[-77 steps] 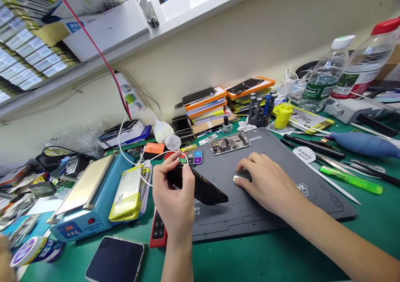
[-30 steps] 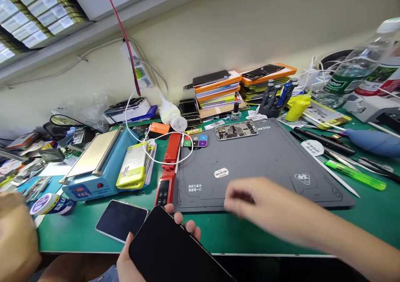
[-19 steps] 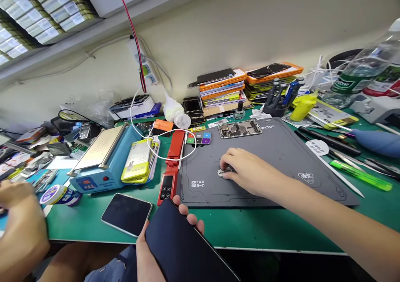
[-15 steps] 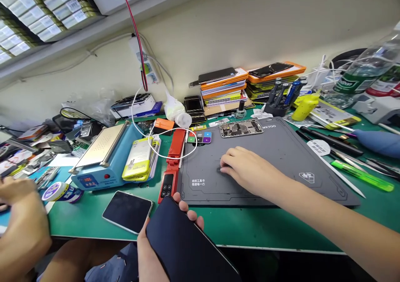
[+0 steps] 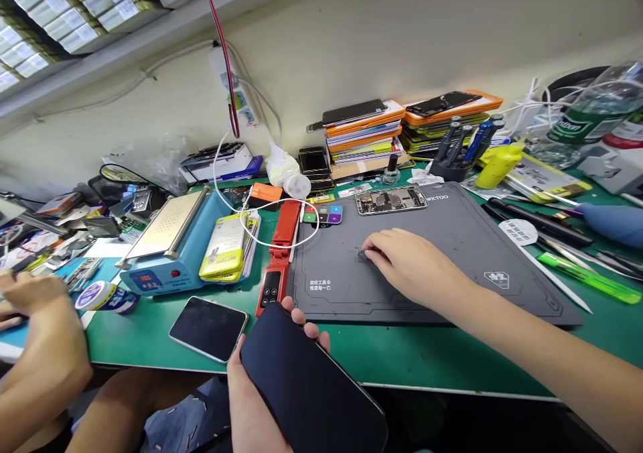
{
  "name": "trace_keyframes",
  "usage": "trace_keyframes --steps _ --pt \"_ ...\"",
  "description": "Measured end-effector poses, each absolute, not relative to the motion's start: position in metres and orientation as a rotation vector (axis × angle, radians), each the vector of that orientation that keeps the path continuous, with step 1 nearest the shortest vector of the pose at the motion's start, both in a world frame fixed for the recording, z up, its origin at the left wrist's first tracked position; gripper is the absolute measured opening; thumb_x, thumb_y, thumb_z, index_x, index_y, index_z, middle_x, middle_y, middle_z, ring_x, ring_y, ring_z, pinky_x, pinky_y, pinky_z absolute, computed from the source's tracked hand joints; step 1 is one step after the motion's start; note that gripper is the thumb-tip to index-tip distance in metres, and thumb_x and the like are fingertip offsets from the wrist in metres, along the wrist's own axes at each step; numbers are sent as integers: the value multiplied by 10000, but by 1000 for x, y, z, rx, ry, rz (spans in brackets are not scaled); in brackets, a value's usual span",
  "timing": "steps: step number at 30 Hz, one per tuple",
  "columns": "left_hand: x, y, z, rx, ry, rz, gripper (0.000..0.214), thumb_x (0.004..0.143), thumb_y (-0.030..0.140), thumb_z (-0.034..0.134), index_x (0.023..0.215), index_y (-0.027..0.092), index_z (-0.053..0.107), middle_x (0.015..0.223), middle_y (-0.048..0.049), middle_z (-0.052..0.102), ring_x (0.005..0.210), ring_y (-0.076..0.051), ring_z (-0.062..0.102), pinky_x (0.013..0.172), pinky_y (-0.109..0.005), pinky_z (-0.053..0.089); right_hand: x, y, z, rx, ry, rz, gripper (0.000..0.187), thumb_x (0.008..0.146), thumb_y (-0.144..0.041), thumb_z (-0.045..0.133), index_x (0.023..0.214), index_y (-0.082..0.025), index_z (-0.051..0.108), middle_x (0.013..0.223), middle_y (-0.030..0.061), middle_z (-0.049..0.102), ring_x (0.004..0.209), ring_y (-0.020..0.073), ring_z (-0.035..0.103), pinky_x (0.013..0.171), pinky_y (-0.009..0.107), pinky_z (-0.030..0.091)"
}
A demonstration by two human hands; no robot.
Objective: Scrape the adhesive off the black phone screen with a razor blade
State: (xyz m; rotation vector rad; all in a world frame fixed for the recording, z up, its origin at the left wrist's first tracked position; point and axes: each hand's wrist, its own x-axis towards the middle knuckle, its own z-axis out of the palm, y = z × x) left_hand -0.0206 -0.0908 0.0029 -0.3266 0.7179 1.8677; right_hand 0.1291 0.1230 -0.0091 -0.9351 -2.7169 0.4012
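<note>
My left hand (image 5: pixel 261 399) is closed around a dark smartphone (image 5: pixel 311 386), held tilted in front of the bench edge with its black face up. My right hand (image 5: pixel 402 255) rests low over the grey work mat (image 5: pixel 402 299), its fingers pinched together. A small dark bit (image 5: pixel 362 254) shows at these fingertips; its kind is too small to tell. Just beyond, an opened phone (image 5: pixel 392 200) with bare inner parts lies on the mat. Another phone (image 5: pixel 208 328) with a black screen lies on the green bench, left of the held one.
A red folding device (image 5: pixel 281 238) and a looped white cable (image 5: pixel 264 244) border the mat's left side. Further left stand a blue heating plate machine (image 5: pixel 165 238) and a tub (image 5: pixel 108 297). A co-worker's arm (image 5: pixel 50 346) is at far left. Screwdrivers (image 5: pixel 455 145) and a green knife (image 5: pixel 587 277) lie right.
My right hand has shifted slightly right across the mat, the small dark bit staying by its fingertips. My left hand still holds the smartphone. The whole view has moved a little.
</note>
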Motion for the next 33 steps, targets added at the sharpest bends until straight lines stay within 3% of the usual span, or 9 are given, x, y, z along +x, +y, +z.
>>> trace_keyframes --steps 5,8,11,15,19,21,23,27,33 --pt "-19 -90 4 -304 760 1918 388 874 358 521 1108 165 762 917 -74 710 776 -181 700 822 -375 621 138 119 -7 -1087 -2614 423 57 1008 -233 618 998 -187 650 840 -9 675 688 160 624 617 273 473" --pt "-17 -92 7 -308 794 1939 394 904 387 508 1138 196 762 945 -60 703 803 -172 691 856 -366 615 153 123 -16 -1119 -2560 392 131 939 -302 572 1016 -236 656 857 4 714 711 209 659 558 295 405" --pt "-13 -93 9 -332 866 1982 421 930 464 506 1166 223 759 982 -52 705 842 -168 688 892 -356 615 171 124 -26 -1109 -2523 309 310 918 -409 526 1146 -267 680 891 36 721 769 279 669 570 342 385" --pt "-9 -94 7 -463 965 2074 448 870 541 563 1136 242 764 965 -51 707 804 -180 686 824 -370 638 189 120 -28 -1019 -2538 208 304 960 -457 474 961 -286 726 876 53 699 762 295 640 615 391 391" --pt "-9 -96 3 -322 953 2130 412 833 555 598 1089 274 759 905 -31 707 774 -198 696 779 -396 646 197 114 -19 -870 -2607 153 376 999 -410 423 909 -242 747 934 95 732 957 365 616 861 530 442" --pt "-10 -99 2 -208 966 2168 397 851 562 568 1050 274 757 878 -34 707 755 -201 694 765 -401 649 198 103 -14 -837 -2590 154 418 1018 -434 408 904 -240 761 930 102 738 949 380 603 872 562 432" --pt "-11 -104 0 -92 964 2182 427 863 603 542 1030 274 757 868 -43 711 757 -211 696 778 -421 656 196 82 -9 -848 -2481 236 367 1046 -447 446 958 -278 760 991 60 746 936 347 621 843 524 452" --pt "-12 -115 -4 98 951 2101 501 881 674 511 1069 288 770 897 -57 736 824 -253 717 871 -501 660 181 20 -1 -832 -2229 586 51 1039 -371 641 1066 -378 684 1089 -55 740 916 235 676 831 393 509" --pt "-6 -118 -4 240 842 2095 541 891 655 489 1120 247 761 960 -75 754 894 -272 739 905 -501 655 159 -17 4 -611 -2220 602 173 1049 -164 560 1052 -262 703 946 -42 761 777 164 718 708 340 493"
